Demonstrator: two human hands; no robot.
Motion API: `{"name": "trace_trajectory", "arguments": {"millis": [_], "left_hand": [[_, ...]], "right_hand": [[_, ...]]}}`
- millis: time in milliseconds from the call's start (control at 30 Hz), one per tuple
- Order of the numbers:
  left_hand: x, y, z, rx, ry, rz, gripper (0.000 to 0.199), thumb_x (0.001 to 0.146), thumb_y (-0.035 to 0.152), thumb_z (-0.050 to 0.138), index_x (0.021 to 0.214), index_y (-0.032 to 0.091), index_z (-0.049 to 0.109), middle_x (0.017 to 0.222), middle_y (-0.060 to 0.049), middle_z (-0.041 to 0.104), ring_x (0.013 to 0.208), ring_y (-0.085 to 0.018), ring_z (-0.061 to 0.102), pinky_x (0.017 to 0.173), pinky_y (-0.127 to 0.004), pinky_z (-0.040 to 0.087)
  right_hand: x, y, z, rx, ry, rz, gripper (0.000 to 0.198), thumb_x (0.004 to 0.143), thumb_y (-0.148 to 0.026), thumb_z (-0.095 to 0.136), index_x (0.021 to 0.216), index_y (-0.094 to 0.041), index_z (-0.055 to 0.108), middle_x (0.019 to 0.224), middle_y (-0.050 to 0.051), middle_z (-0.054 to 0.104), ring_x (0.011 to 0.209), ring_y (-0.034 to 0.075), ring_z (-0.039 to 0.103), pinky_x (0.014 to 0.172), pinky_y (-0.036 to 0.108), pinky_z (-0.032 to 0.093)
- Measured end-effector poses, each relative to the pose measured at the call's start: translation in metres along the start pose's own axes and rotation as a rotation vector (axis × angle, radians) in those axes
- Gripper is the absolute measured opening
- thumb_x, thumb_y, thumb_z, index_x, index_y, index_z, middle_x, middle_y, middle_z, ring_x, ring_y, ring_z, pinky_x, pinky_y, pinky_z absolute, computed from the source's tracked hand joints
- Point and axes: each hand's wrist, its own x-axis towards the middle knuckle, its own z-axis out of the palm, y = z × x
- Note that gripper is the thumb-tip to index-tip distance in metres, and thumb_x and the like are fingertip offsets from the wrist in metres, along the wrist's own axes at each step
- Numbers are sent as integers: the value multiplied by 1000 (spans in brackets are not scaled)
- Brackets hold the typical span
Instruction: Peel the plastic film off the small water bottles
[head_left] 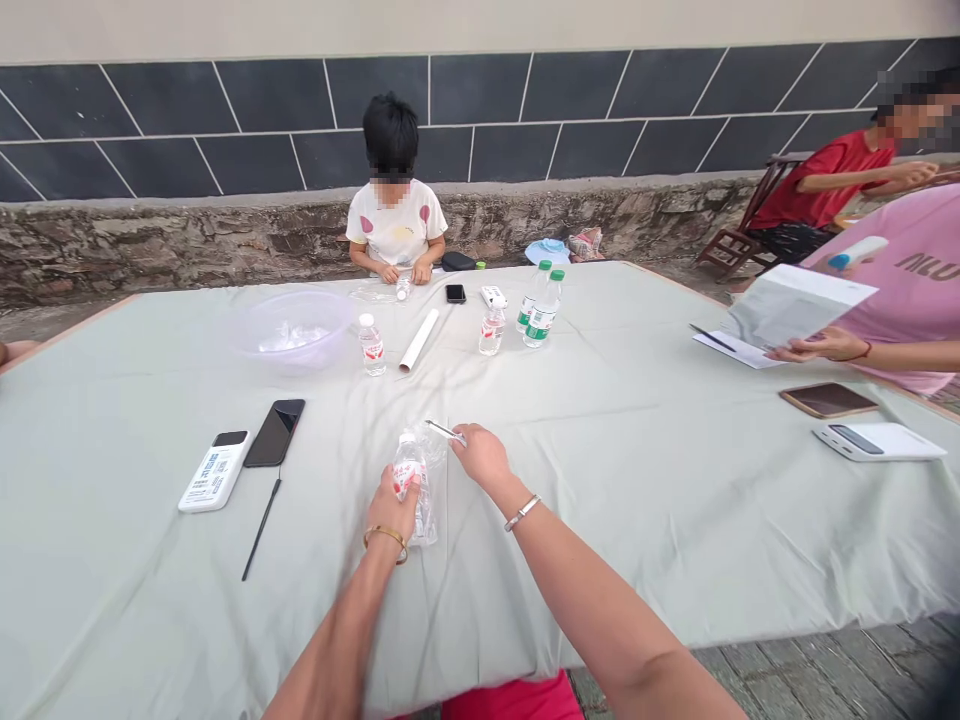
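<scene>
My left hand (393, 508) is wrapped around a small clear bottle (409, 468) with a white cap and a red-and-white label. Clear crinkled plastic (426, 520) lies around and beside the bottle; I cannot tell whether the bottle is inside it. My right hand (482, 455) is closed on a slim silvery pen-like tool (444, 431), whose tip points left above the plastic near the bottle's cap. The tool's exact kind is too small to make out.
Farther back stand small bottles (372, 345), green-capped bottles (544, 312), a paper roll (419, 340) and a translucent basin (292, 335). A phone (275, 433) and power bank (215, 472) lie left. One person (397, 225) sits opposite; another person's hand (817, 345) holds paper at right.
</scene>
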Motion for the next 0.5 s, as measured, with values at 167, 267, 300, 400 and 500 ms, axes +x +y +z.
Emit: {"name": "trace_trajectory", "arguments": {"millis": [167,267,300,400,500], "left_hand": [[1,-2,-1,-15,1,-8,67,85,60,34,139,20,31,139,-10,48,121,-25,51,91,-32,42],[0,-3,-2,-25,-1,-28,69,85,61,34,140,20,30,139,-11,48,121,-25,52,92,-32,41],[0,-3,-2,-30,-6,-34,70,85,61,34,141,20,29,139,-11,48,121,-25,51,92,-32,41],[0,-3,-2,-31,-10,-47,70,85,61,35,141,20,28,138,-11,49,123,-24,50,94,-31,39],[1,-4,-1,-2,7,-49,69,85,59,37,140,19,30,136,-13,50,122,-23,50,95,-30,39]], "right_hand": [[-47,-3,-22,-57,-82,-78,23,85,-24,51,100,-22,67,96,7,66,80,19,61,63,27,37],[-92,11,-43,10,-205,-184,21,80,-22,54,94,-25,70,87,4,66,75,18,60,62,26,38],[-103,17,-48,66,-286,-243,19,78,-23,57,91,-27,71,86,3,67,74,18,59,63,26,39],[-108,33,-53,267,-509,-353,13,73,-25,63,83,-28,71,82,0,67,75,17,60,66,25,41],[-76,48,-34,321,-224,-103,18,81,-28,54,91,-24,69,88,4,67,77,19,60,67,27,43]]}}
